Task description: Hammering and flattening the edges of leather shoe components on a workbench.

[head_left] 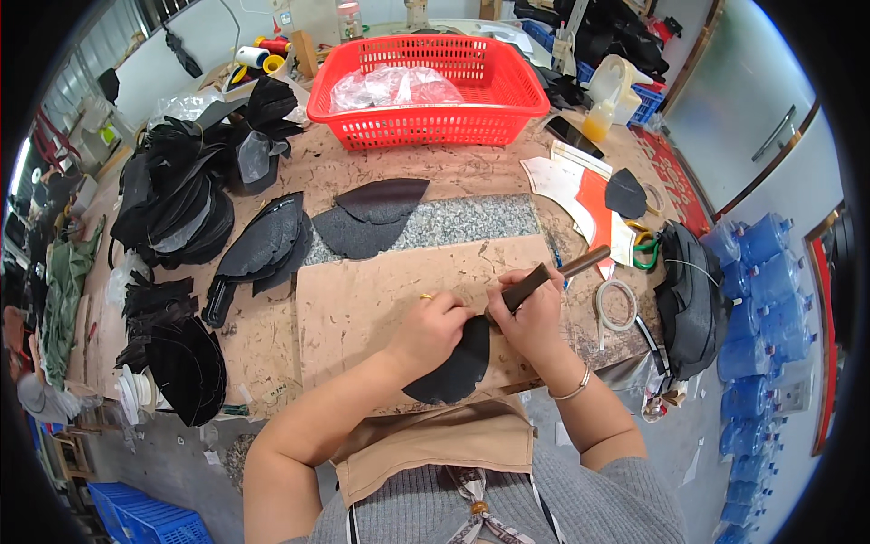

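A black curved piece that looks like leather lies at the near edge of a tan work board. My left hand is closed at the piece's upper edge, its curled fingertips pressing there; a ring shows on one finger. Close beside it, my right hand grips a hammer near its dark head, the brown handle sticking out to the upper right. The hammer's lower end meets the piece's edge by my left fingertips. Exactly what the fingertips pinch is hidden.
A red basket with clear plastic stands at the back. Black cut pieces are heaped at left, others lie on a stone slab. Right are a tape roll, green-handled scissors, white-and-orange patterns and a phone.
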`<act>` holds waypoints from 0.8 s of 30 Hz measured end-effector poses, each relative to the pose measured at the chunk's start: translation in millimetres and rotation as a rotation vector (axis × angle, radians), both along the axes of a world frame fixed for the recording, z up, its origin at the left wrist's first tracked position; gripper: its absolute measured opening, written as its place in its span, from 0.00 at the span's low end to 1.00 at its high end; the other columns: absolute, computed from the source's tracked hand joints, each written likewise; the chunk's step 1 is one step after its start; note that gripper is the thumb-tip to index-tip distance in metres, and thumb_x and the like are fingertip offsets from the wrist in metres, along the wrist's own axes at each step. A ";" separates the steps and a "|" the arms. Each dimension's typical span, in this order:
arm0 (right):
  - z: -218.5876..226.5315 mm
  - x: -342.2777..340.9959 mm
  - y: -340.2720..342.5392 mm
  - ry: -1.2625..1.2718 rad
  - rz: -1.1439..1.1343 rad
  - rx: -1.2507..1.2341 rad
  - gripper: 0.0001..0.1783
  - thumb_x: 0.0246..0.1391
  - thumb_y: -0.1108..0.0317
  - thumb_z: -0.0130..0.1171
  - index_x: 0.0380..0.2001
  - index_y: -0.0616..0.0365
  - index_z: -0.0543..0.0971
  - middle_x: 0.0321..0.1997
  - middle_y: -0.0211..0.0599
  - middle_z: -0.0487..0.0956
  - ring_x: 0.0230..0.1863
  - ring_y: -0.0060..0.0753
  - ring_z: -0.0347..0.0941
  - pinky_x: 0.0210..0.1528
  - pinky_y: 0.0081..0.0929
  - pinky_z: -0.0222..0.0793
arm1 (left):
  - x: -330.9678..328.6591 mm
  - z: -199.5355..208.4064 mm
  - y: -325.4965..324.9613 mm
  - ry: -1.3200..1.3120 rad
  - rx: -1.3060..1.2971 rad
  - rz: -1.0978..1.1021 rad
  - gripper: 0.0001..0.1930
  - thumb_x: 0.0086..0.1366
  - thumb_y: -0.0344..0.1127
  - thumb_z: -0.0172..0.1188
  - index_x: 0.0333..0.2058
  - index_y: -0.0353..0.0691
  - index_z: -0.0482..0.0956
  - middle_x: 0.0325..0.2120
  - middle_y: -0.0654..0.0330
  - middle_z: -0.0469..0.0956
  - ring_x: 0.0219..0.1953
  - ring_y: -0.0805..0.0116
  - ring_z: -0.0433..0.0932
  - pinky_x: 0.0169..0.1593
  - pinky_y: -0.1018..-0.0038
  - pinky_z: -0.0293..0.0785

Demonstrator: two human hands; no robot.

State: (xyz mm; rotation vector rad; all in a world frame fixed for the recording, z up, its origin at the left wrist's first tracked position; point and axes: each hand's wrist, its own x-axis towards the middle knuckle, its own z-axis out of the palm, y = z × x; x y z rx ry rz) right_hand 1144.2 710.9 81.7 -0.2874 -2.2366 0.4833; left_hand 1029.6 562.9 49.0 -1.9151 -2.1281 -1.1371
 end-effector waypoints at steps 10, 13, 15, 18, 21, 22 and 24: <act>19.8 -3.4 -5.8 0.010 0.016 0.087 0.11 0.43 0.65 0.69 0.27 0.52 0.76 0.22 0.26 0.77 0.29 0.35 0.72 0.45 0.35 0.58 | 4.0 3.4 -13.5 0.164 -0.053 -0.018 0.12 0.54 0.27 0.52 0.37 0.36 0.80 0.38 0.56 0.73 0.43 0.58 0.73 0.49 0.66 0.70; -1.4 -9.7 -5.6 0.024 0.034 0.034 0.11 0.43 0.66 0.69 0.28 0.53 0.76 0.23 0.27 0.77 0.29 0.35 0.72 0.45 0.35 0.58 | 0.3 3.2 -13.0 0.095 -0.061 -0.015 0.12 0.55 0.28 0.52 0.38 0.36 0.79 0.37 0.57 0.73 0.43 0.58 0.73 0.49 0.67 0.71; -2.0 -6.1 -3.3 0.020 0.050 0.028 0.12 0.42 0.67 0.69 0.28 0.53 0.76 0.23 0.26 0.77 0.29 0.34 0.72 0.45 0.35 0.57 | -2.9 0.3 -15.4 -0.031 -0.063 0.007 0.12 0.55 0.28 0.52 0.39 0.36 0.78 0.37 0.57 0.73 0.43 0.58 0.73 0.49 0.67 0.71; 0.5 -5.5 -2.6 -0.004 0.081 0.035 0.12 0.42 0.67 0.70 0.28 0.52 0.76 0.23 0.26 0.77 0.29 0.34 0.72 0.45 0.34 0.57 | -4.1 -0.5 -21.9 0.060 -0.067 -0.036 0.12 0.55 0.28 0.52 0.38 0.37 0.78 0.35 0.57 0.72 0.43 0.58 0.73 0.48 0.67 0.71; 13.4 -4.1 -6.2 0.047 0.083 0.069 0.13 0.41 0.67 0.70 0.29 0.52 0.76 0.23 0.25 0.77 0.29 0.33 0.72 0.45 0.34 0.57 | 0.6 5.2 -21.8 0.155 -0.059 -0.010 0.11 0.55 0.27 0.53 0.37 0.37 0.79 0.35 0.57 0.72 0.43 0.58 0.73 0.47 0.67 0.71; 18.2 -2.8 -8.6 0.078 0.077 0.076 0.13 0.41 0.67 0.70 0.29 0.52 0.76 0.24 0.25 0.77 0.29 0.33 0.72 0.45 0.34 0.57 | 1.5 4.8 -21.8 0.159 -0.063 -0.001 0.11 0.55 0.27 0.54 0.37 0.37 0.79 0.35 0.56 0.72 0.43 0.58 0.73 0.46 0.66 0.71; 13.0 -7.6 -12.9 0.133 0.057 0.045 0.12 0.40 0.67 0.70 0.27 0.51 0.76 0.23 0.25 0.78 0.29 0.34 0.73 0.46 0.34 0.57 | 1.7 3.7 -21.7 0.167 -0.072 0.013 0.11 0.55 0.27 0.54 0.36 0.37 0.80 0.35 0.56 0.73 0.43 0.57 0.73 0.45 0.65 0.72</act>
